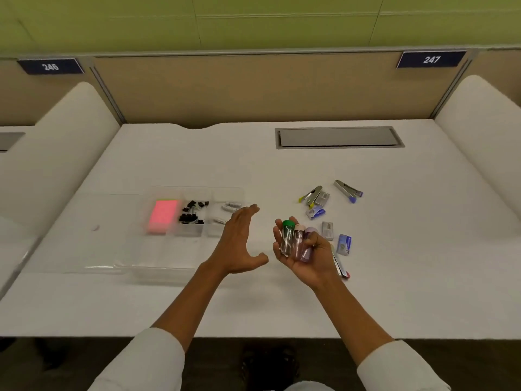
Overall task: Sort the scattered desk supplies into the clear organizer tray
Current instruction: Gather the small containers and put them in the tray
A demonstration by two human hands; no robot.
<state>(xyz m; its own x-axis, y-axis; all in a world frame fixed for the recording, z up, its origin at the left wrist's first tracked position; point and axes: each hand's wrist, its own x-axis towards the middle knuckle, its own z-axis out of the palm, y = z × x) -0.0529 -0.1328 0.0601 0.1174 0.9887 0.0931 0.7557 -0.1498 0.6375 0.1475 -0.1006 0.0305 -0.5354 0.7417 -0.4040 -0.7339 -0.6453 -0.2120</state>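
Note:
My right hand (311, 253) lies palm up over the desk and holds three small clear vials: one with a green cap (287, 235), one pinkish (298, 241) and one purple (308, 246). My left hand (239, 244) hovers open just left of it, fingers straight, holding nothing. The clear organizer tray (146, 266) sits to the left; its back compartments hold pink sticky notes (163, 215), black binder clips (193, 213) and small silver pieces (229, 211). Scattered right of my hands are two staplers (311, 194) (348, 190) and staple boxes (315, 213) (344, 244).
A grey cable hatch (338, 137) is set into the desk at the back right. White curved dividers (485, 131) flank the desk on both sides. A tan partition stands behind. A small grey box (327, 230) and a pen-like item (339, 266) lie near my right hand.

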